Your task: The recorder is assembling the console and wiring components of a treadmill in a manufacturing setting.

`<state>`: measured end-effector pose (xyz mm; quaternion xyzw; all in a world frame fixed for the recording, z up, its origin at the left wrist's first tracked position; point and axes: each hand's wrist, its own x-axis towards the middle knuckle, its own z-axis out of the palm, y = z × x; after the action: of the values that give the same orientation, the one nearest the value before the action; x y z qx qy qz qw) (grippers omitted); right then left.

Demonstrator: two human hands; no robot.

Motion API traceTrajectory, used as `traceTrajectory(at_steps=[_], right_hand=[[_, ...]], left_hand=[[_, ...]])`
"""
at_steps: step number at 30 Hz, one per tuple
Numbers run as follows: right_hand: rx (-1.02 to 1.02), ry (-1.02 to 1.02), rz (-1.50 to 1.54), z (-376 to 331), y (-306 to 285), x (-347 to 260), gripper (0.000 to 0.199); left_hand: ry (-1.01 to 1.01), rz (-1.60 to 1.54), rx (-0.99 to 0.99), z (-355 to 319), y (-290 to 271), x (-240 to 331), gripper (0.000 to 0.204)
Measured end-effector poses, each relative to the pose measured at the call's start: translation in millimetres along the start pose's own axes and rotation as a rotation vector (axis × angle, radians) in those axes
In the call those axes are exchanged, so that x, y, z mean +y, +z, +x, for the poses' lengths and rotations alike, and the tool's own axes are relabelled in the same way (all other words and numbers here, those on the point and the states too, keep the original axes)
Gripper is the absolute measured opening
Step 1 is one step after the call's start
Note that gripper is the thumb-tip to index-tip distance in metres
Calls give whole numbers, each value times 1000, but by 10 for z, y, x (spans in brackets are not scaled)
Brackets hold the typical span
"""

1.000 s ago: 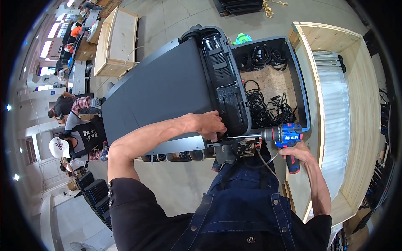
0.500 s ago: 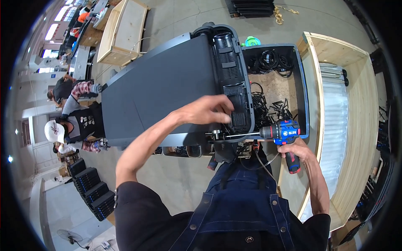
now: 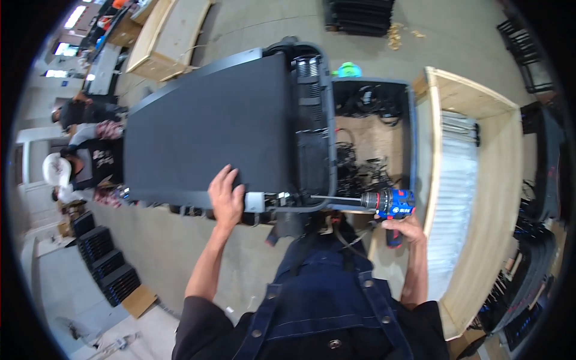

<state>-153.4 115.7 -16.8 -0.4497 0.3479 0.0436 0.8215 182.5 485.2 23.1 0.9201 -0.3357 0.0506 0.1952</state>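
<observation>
At the far left, other people (image 3: 90, 138) crouch or sit close together on the concrete floor (image 3: 162, 252), 1 in a white cap (image 3: 54, 169). Below them, stacked black crates (image 3: 105, 270) stand by a piece of cardboard (image 3: 139, 300). Up in the left corner lies a long wooden crate (image 3: 171, 33).

The middle is filled by a big black treadmill (image 3: 210, 138), its flat belt running from the upper middle down toward the left. The left hand (image 3: 226, 197) lies flat on the near edge of the belt, fingers spread and pressing down, gripping nothing. Just right of it sits a small pale bracket (image 3: 254, 201) on the frame, touching the hand or nearly so; I cannot tell which.

Further right, the treadmill's open end housing (image 3: 312, 144) shows ribbed black parts. Beyond it is a dark tray (image 3: 372, 138) with a wooden bottom, holding a tangle of black cables (image 3: 360, 171). A green thing (image 3: 347, 70) sits at its far rim.

The right hand (image 3: 403, 229) is wrapped around the handle of a blue drill (image 3: 393, 205), fingers closed tight on it. The drill lies level, just at the tray's near rim, and its long bit (image 3: 336, 198) points left into the treadmill frame near the bracket.

At the right stands an open wooden crate (image 3: 474, 180), with pale ribbed sheets (image 3: 456, 198) inside. Dark racks (image 3: 534, 240) line the right edge.
</observation>
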Motion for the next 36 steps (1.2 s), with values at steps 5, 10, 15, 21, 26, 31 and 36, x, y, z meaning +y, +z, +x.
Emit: traceTrajectory(at_steps=[5, 10, 15, 21, 26, 31, 36], right_hand=[[557, -313, -39, -138, -20, 133, 47], [1011, -628, -420, 518, -177, 541, 48], [882, -456, -292, 629, -2, 468, 32], [843, -386, -453, 233, 33, 1134, 63], [977, -546, -548, -135, 843, 1373, 56], [516, -376, -554, -301, 2874, 1016, 35], [49, -181, -856, 280, 3966, 1528, 33]], left_hand=[[-10, 54, 26, -72, -40, -80, 37], [3, 38, 26, 25, 36, -91, 38], [4, 50, 41, -27, -40, -164, 38], [32, -81, 139, -102, -162, -190, 39], [75, -148, 183, -196, -21, -312, 44], [260, -296, 86, -257, -265, -915, 41], [286, -162, 110, -241, -585, -2066, 41]])
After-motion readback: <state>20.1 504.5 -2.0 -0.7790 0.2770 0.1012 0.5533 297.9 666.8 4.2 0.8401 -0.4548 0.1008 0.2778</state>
